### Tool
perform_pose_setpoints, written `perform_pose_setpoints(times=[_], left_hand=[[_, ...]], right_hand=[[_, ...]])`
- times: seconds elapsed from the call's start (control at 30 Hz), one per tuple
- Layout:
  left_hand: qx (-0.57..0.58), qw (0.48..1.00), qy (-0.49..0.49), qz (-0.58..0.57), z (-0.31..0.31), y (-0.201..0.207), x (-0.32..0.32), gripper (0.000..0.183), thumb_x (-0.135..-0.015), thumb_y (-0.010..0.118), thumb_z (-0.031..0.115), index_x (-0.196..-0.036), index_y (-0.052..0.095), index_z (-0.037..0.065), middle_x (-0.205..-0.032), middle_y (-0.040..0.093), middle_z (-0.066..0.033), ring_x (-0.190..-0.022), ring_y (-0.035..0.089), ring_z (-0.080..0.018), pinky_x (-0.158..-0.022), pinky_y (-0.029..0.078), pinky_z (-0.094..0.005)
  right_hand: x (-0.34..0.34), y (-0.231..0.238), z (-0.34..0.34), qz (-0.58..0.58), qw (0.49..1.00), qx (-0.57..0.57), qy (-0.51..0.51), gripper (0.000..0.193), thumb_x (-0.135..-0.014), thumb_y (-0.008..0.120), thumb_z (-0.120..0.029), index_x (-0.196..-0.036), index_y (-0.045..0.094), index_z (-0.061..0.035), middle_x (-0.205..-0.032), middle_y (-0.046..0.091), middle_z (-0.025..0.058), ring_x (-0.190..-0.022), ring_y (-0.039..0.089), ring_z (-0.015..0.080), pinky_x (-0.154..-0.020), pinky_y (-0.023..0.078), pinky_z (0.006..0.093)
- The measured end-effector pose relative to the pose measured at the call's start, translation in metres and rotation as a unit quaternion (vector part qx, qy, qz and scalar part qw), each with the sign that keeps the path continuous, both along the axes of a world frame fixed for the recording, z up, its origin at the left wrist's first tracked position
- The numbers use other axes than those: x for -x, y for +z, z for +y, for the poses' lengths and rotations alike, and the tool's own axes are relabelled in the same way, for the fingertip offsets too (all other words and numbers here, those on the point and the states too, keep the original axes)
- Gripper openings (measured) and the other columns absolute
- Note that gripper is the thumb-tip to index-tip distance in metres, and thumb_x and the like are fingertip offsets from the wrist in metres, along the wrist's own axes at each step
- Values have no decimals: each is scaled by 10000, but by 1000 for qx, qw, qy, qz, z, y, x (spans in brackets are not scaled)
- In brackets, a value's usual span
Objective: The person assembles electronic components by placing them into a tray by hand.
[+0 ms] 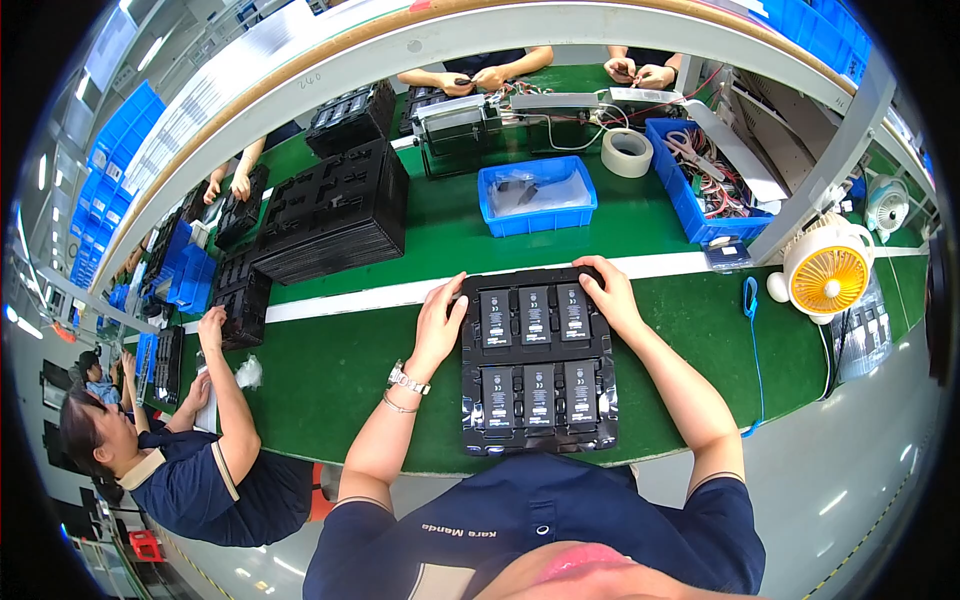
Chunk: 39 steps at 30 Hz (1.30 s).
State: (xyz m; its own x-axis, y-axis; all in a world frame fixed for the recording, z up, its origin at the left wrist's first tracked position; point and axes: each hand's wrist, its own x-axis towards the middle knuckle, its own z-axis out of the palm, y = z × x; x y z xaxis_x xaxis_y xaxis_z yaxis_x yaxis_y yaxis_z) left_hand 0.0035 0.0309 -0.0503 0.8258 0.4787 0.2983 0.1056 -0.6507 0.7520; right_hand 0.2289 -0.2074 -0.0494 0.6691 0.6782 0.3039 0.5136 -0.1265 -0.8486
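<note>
Left hand and right hand both forward, fingers curled, palms down; forearms bare, slightly spread
</note>
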Motion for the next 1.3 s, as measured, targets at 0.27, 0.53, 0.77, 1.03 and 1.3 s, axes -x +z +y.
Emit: perform_pose_setpoints(times=[0.27, 0.53, 0.77, 1.03, 1.3], left_hand=[[-80, 994, 57, -37, 0, 1, -1, 431, -917, 673, 223, -1306, 605, 50, -1354, 586, -140, -1339, 444, -351, -1141, 333, -465], [-112, 991, 63, -30, 1, -1, 0, 305, -893, 703, 213, -1151, 701, 51, -1361, 591, -101, -1356, 422, -348, -1141, 333, -466], [-119, 991, 54, -41, 0, 3, 0, 295, -898, 697, 188, -1146, 715, 30, -1293, 644, -82, -1324, 469, -320, -1126, 365, -446], [-161, 985, 37, -48, -4, 10, 0, 284, -917, 664, 149, -1157, 698, 0, -1280, 656, -96, -1276, 522, -314, -1096, 409, -426], [-153, 986, 35, -53, -5, 12, 0, 288, -914, 661, 146, -1157, 691, -7, -1267, 663, -103, -1253, 543, -320, -1083, 422, -429]], right_hand=[[0, -1, 0, -2, 1000, 3, -1, 267, -895, 617, -170, -1133, 655, -56, -1125, 687, 131, -1084, 643, 315, -938, 487, 404], [-1, -1, 0, -20, 1000, 4, -5, 266, -916, 605, -148, -1151, 655, -34, -1093, 706, 126, -1018, 678, 251, -915, 504, 357], [-1, -1, 0, -11, 1000, 4, -2, 268, -918, 605, -147, -1156, 651, -34, -1097, 707, 121, -1017, 678, 246, -914, 505, 355], [0, 0, 0, -9, 1000, 4, -2, 272, -909, 609, -167, -1147, 652, -42, -1109, 696, 130, -1044, 663, 285, -920, 498, 385], [-1, -1, 0, -23, 1000, 2, -2, 269, -919, 603, -154, -1154, 651, -33, -1094, 701, 131, -1028, 673, 259, -919, 503, 364]])
